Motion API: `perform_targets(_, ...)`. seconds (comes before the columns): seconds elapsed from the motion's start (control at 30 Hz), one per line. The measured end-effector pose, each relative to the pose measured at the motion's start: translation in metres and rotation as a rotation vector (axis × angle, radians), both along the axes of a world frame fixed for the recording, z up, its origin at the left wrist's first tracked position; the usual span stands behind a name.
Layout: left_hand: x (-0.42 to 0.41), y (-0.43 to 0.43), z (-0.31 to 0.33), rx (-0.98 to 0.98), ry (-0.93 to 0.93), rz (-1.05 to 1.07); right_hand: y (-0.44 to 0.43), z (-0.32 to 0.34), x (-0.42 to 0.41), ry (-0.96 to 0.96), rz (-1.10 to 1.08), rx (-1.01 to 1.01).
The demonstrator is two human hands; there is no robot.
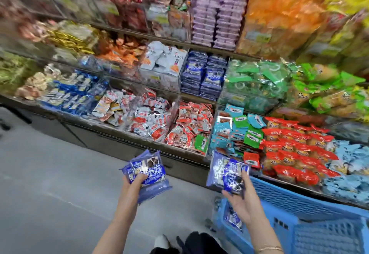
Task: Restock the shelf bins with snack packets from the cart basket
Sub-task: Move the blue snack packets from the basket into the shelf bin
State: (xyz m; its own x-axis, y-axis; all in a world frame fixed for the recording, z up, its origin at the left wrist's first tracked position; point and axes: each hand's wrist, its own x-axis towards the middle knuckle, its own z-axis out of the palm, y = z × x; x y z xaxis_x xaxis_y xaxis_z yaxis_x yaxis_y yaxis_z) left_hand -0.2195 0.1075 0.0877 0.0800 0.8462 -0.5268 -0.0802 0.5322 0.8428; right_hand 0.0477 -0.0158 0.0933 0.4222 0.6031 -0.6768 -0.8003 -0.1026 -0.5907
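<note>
My left hand (134, 183) grips a stack of blue snack packets (148, 170) in front of the lowest shelf. My right hand (242, 199) holds another stack of the same blue packets (225, 170) just above the blue cart basket (311, 219). One more blue packet (232, 218) leans inside the basket's near left corner. A clear shelf bin (203, 74) on the middle shelf holds two rows of matching blue packets, up and between my two hands.
Tiered shelves of clear bins hold many snack packets: red and white ones (147, 118), red ones (191, 126), teal and green ones (237, 128), red panda packs (295, 147), green bags (257, 80). Grey floor (50, 183) lies to the left. The basket stands against the shelf front.
</note>
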Motion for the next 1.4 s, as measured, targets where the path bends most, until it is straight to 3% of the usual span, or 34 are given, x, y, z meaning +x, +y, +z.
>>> perform_targets(0.1, -0.012, 0.008, -0.002, -0.015, -0.026, -0.001, 0.015, 0.001, -0.021, 0.022, 0.001, 0.029)
perform_targets(0.37, -0.014, 0.044, -0.007, -0.067, -0.060, 0.008, 0.069, 0.005, -0.019, -0.290, 0.242, -0.074)
perform_targets(0.5, -0.001, 0.087, -0.003, 0.012, -0.099, -0.006, 0.112, 0.000, -0.002, -0.402, 0.202, -0.114)
perform_targets(0.67, 0.029, 0.157, -0.001, -0.007, -0.107, 0.014, 0.186, -0.003, 0.036, -0.216, 0.033, -0.106)
perform_targets(0.87, 0.076, 0.235, 0.018, -0.011, -0.117, -0.087, 0.255, 0.003, 0.075, 0.009, 0.098, -0.101)
perform_targets(1.13, 0.125, 0.291, 0.026, 0.017, -0.153, -0.132, 0.326, 0.006, 0.102, -0.129, 0.139, -0.027)
perform_targets(1.23, 0.138, 0.308, 0.033, 0.029, -0.152, -0.163, 0.354, 0.012, 0.113, -0.129, 0.009, -0.028)
perform_targets(1.4, 0.158, 0.336, 0.041, 0.100, -0.181, -0.201, 0.390, 0.014, 0.120, 0.047, -0.239, -0.029)
